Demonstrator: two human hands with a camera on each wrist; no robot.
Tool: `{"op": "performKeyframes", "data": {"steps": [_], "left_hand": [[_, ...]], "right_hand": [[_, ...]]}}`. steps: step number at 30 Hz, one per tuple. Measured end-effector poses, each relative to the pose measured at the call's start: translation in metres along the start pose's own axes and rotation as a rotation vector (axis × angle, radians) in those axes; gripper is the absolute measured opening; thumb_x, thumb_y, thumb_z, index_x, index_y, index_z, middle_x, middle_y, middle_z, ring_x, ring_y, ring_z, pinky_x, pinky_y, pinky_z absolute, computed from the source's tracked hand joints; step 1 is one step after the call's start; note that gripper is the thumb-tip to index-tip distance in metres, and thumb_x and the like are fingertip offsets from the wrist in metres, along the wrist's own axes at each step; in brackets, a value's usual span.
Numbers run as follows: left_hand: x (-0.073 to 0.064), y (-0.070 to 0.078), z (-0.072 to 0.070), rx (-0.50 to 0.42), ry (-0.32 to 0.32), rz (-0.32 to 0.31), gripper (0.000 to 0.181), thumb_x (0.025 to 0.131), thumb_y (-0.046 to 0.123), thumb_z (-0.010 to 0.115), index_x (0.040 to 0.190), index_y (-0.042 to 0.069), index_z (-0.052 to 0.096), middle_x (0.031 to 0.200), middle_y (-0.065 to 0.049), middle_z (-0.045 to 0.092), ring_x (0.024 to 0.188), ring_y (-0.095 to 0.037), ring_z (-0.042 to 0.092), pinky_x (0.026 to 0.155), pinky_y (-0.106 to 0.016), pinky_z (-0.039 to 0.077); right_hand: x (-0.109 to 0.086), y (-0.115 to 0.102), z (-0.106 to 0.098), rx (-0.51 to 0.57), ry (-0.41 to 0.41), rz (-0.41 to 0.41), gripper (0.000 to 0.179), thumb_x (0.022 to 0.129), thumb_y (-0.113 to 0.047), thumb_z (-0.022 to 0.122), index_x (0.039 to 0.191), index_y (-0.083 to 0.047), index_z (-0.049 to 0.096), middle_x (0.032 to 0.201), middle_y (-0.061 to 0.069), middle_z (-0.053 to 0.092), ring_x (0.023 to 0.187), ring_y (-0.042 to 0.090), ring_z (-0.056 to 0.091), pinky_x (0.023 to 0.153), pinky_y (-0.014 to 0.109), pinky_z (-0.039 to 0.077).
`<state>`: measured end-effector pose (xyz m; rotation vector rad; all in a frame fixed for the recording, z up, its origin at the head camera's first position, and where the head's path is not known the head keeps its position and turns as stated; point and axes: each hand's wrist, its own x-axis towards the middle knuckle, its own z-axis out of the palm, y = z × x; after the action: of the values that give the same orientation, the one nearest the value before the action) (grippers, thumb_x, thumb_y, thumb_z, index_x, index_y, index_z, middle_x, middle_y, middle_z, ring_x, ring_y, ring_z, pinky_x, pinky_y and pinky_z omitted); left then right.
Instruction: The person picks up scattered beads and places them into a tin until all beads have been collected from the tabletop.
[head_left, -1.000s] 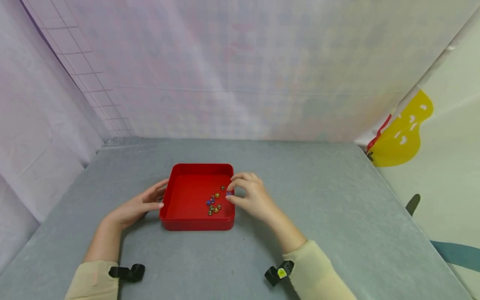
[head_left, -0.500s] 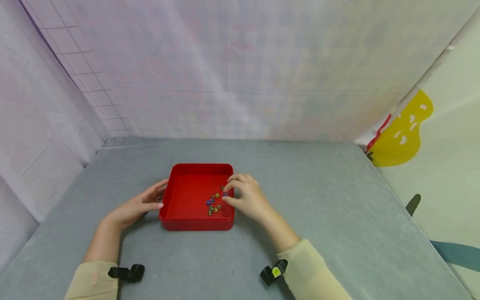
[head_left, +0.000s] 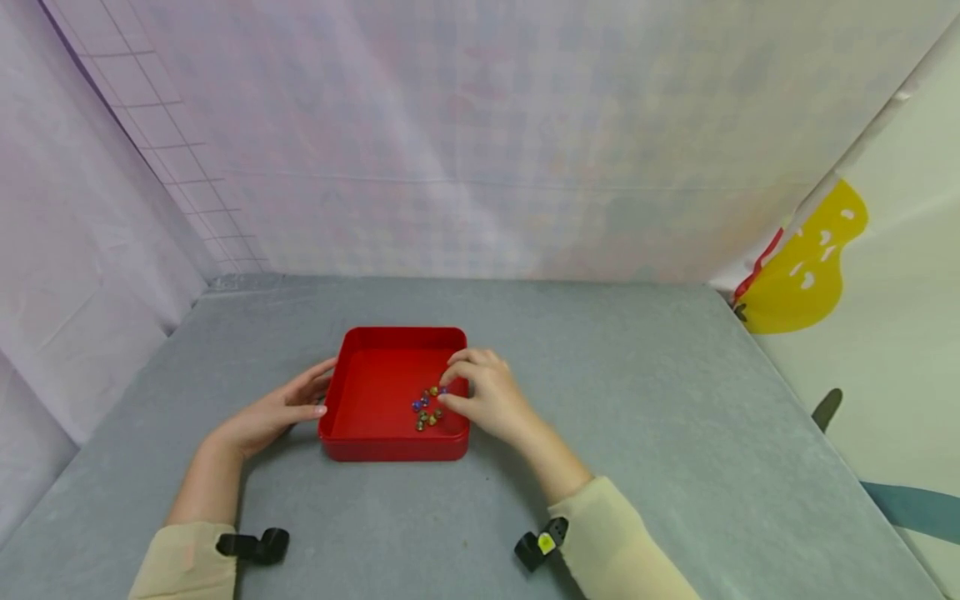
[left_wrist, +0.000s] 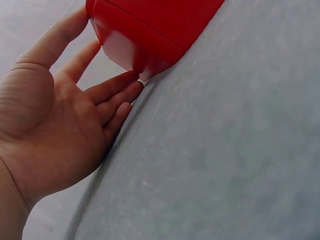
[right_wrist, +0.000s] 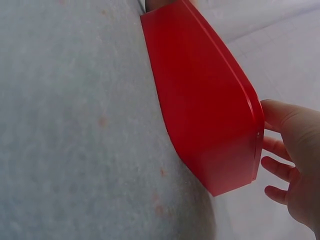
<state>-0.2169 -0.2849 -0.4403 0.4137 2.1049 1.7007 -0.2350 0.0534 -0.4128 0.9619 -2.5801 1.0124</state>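
Note:
A square red tray point(head_left: 375, 385) sits on the grey table, with several small shiny balls point(head_left: 423, 417), gold and blue, lying in its right half. My left hand point(head_left: 262, 418) rests against the tray's left side; in the left wrist view its thumb is at the rim and its fairly straight fingers point(left_wrist: 117, 89) touch the wall. Over the right rim reaches my right hand point(head_left: 491, 395), pinching a small blue ball point(head_left: 443, 390) between thumb and index finger, close to the others. In the right wrist view the tray wall hides those fingertips.
The grey table point(head_left: 637, 400) extends around the tray on all sides. Pale patterned cloth point(head_left: 480, 150) hangs behind it and at the left. A black wrist camera point(head_left: 255, 546) is strapped to the left sleeve, and another wrist camera point(head_left: 540, 546) to the right.
My right hand has moved left over the tray with the blue ball, towards the other balls. My left hand and the tray have stayed in place.

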Motion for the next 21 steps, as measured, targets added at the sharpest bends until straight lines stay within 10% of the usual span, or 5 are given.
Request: {"op": "performKeyframes", "data": {"steps": [21], "left_hand": [[0.0000,0.0011,0.0012,0.007,-0.002,0.009,0.071,0.096,0.016,0.057,0.154,0.014,0.016,0.155,-0.021,0.015,0.140,-0.041,0.013,0.104,-0.065,0.017]], "right_hand": [[-0.0026,0.0043,0.0012,0.009,-0.003,0.009,0.018,0.081,-0.019,0.078,0.094,-0.009,0.070,0.112,0.008,0.061,0.105,0.024,0.049,0.092,0.047,0.035]]}}
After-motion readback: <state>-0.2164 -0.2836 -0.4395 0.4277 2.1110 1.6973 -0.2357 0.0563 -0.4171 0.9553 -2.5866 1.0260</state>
